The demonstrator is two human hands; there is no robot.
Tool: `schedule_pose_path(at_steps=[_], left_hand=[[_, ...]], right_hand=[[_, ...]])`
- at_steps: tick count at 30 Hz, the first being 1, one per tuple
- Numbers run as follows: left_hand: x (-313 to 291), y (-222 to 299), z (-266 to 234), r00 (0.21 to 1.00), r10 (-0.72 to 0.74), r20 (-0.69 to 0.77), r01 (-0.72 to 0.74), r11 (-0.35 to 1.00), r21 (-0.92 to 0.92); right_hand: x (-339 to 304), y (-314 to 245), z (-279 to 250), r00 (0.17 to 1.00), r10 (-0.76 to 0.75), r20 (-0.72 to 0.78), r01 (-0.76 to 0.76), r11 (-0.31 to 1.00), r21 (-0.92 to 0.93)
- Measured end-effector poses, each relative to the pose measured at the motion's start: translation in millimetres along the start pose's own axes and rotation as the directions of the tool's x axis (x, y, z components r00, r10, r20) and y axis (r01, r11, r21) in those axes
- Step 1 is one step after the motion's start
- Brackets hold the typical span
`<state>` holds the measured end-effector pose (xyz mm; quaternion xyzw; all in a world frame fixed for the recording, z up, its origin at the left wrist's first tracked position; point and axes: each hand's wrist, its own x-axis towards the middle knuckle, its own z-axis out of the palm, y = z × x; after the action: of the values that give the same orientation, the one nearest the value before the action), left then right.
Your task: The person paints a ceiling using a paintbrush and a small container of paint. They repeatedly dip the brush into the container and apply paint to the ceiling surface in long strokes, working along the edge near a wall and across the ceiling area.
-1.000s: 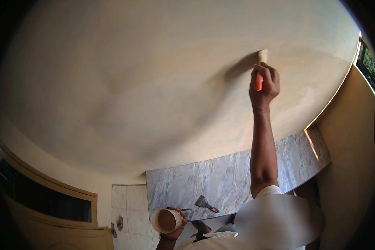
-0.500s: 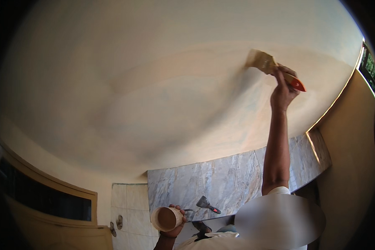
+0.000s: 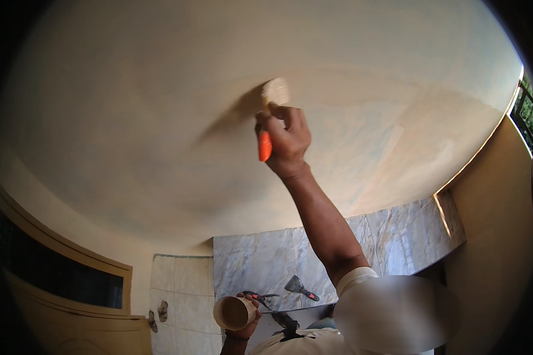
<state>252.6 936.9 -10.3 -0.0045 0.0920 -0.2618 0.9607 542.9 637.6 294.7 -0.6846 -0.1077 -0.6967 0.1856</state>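
My right hand point(image 3: 290, 145) is raised in front of the pale plastered wall point(image 3: 154, 136), fingers wrapped round the handle of a flat paintbrush point(image 3: 275, 93). The brush head points up at the wall, blurred by motion, and the orange handle end sticks out below my fist. Whether the bristles touch the wall I cannot tell. Low at the left, my left hand point(image 3: 250, 327) grips a round, light-coloured pot point(image 3: 234, 313) by its side. The pot's open mouth faces up, with something brownish inside.
Below the wall runs a grey marbled ledge point(image 3: 249, 257). A scraper point(image 3: 301, 288) with a black and red handle lies on it, beside a dark tool point(image 3: 259, 297) partly behind my left hand. Sandals point(image 3: 163, 310) rest on floor tiles near a wooden door point(image 3: 95, 334). A window point(image 3: 526, 109) is far right.
My right hand has swept the paintbrush left across the wall, and the brush has turned from pointing left to pointing up. My left hand with the pot has barely moved.
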Motion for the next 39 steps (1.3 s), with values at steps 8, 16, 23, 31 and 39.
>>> schedule_pose_path(at_steps=[8, 16, 23, 31, 39], left_hand=[[-20, 24, -7, 0.996, 0.08, 0.035, -0.083, 0.993, 0.085], [-7, -11, 3, 0.999, 0.034, 0.005, -0.035, 0.999, 0.004], [14, -74, 20, 0.998, -0.057, 0.002, 0.057, 0.998, -0.033], [-3, -104, 7, 1.0, 0.006, 0.016, -0.005, 0.997, -0.077], [-47, -47, -15, 0.982, 0.182, 0.04, -0.18, 0.983, -0.043]], right_hand=[[-7, -7, 12, 0.96, 0.264, 0.09, -0.269, 0.793, 0.547], [23, 189, -145, 0.809, 0.574, -0.129, -0.413, 0.71, 0.571], [41, 312, -256, 0.788, 0.499, -0.36, -0.425, 0.865, 0.268], [21, 226, -163, 0.965, 0.115, -0.237, -0.168, 0.961, -0.22], [-18, -29, 31, 0.999, 0.021, -0.047, -0.021, 1.0, 0.011]])
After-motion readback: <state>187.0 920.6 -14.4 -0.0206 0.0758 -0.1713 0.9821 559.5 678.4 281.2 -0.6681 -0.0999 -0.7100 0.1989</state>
